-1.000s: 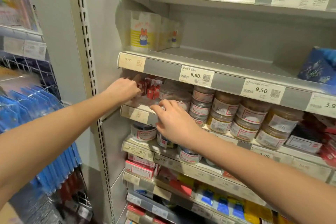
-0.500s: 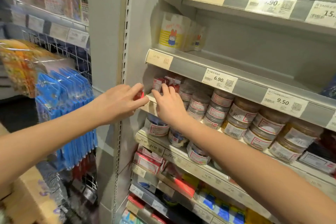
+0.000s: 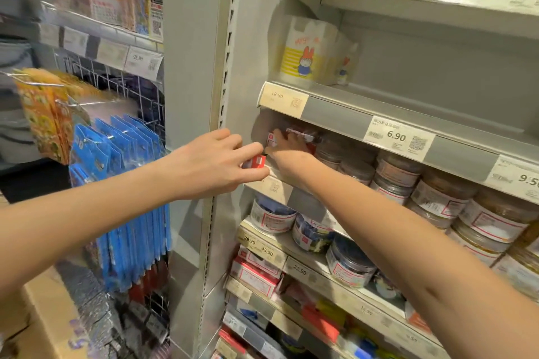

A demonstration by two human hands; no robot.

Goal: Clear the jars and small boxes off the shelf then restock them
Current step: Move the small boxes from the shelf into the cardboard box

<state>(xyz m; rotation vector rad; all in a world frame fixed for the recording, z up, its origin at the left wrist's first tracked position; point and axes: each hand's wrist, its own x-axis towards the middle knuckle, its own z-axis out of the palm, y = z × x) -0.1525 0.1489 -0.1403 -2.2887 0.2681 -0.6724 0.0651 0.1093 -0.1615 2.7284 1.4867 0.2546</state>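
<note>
My left hand (image 3: pixel 215 163) holds a small red and white box (image 3: pixel 256 161) just in front of the shelf's left end. Deeper in, my right hand (image 3: pixel 287 151) reaches among several small red boxes (image 3: pixel 300 134) at the back left of that shelf; its fingers touch one, and whether they grip it is hidden. To the right stand stacked clear jars with grey lids and red-framed labels (image 3: pixel 399 175). The shelf edge (image 3: pixel 320 115) above carries price tags.
The shelf above holds only white rabbit-print cartons (image 3: pixel 306 52). Lower shelves carry more jars (image 3: pixel 350 265) and red boxes (image 3: pixel 253 274). Blue packets (image 3: pixel 125 189) hang on a wire rack at left. A cardboard box (image 3: pixel 43 320) sits at bottom left.
My left hand pulled back out of the shelf holding a small red box. My right hand moved from the jars leftward and deeper to the small boxes. The view swung left.
</note>
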